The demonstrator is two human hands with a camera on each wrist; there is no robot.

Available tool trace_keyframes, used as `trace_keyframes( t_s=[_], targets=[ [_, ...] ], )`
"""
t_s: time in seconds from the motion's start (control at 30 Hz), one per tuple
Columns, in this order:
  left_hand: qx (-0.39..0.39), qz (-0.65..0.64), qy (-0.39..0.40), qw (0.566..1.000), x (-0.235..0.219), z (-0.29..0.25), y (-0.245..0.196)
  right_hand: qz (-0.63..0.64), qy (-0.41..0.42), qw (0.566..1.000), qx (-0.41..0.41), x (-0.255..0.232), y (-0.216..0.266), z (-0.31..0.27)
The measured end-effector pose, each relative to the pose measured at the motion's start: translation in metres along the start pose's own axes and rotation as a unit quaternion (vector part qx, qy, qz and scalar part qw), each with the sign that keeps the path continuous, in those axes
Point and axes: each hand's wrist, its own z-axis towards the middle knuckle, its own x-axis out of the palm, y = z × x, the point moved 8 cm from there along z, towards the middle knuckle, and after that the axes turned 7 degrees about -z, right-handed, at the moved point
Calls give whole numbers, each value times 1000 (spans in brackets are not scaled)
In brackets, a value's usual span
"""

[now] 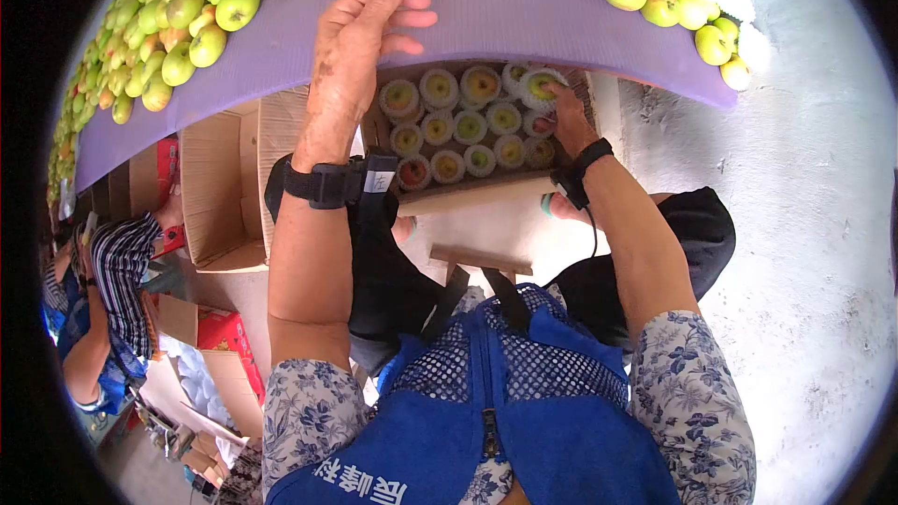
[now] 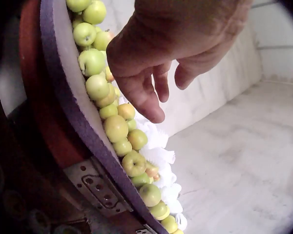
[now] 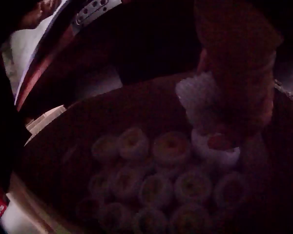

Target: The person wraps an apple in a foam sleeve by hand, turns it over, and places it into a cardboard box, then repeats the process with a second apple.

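Left hand: The left hand (image 1: 360,42) hangs over the purple mat (image 1: 496,5), its fingers loosely bent and holding nothing.
Right hand: The right hand (image 1: 572,120) reaches into the upper right corner of the cardboard carton (image 1: 491,194), fingers curled round a netted apple (image 1: 543,86).
Netted apple: It is yellow-green, in a white foam net, above the others at that corner; whether it touches them cannot be told.
Packed apples: The packed apples (image 1: 470,127), green, yellow and reddish, sit in rows inside the carton, each in a foam net.
Mat: Loose apples (image 1: 208,45) are heaped along its left side, more lie at its upper right, beside white foam nets (image 2: 158,151).
Left side: An open carton (image 1: 217,182) stands beside the packed one; a person in striped trousers (image 1: 122,266) is farther left.
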Motion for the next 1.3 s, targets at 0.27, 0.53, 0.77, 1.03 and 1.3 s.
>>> trace_keyframes(
  t_s=[0.27, 0.53, 0.77, 1.03, 1.3],
  targets=[
    [10, -12, 8, 1000, -4, -3, -3, -94, -11, 971, -218, -49, -29, 59],
    [8, -13, 6, 1000, -3, -1, -1, 69, -45, 996, 24, -5, -26, 26],
    [-10, -4, 0, 1000, 2, -2, 0, -132, -138, 972, -137, -32, -51, 65],
    [-25, -11, -15, 1000, 4, 1, 5, -348, -142, 886, -272, -20, -71, 107],
    [-28, -13, -8, 999, 13, -1, 5, 66, -124, 979, -149, -23, -135, 175]
  ],
)
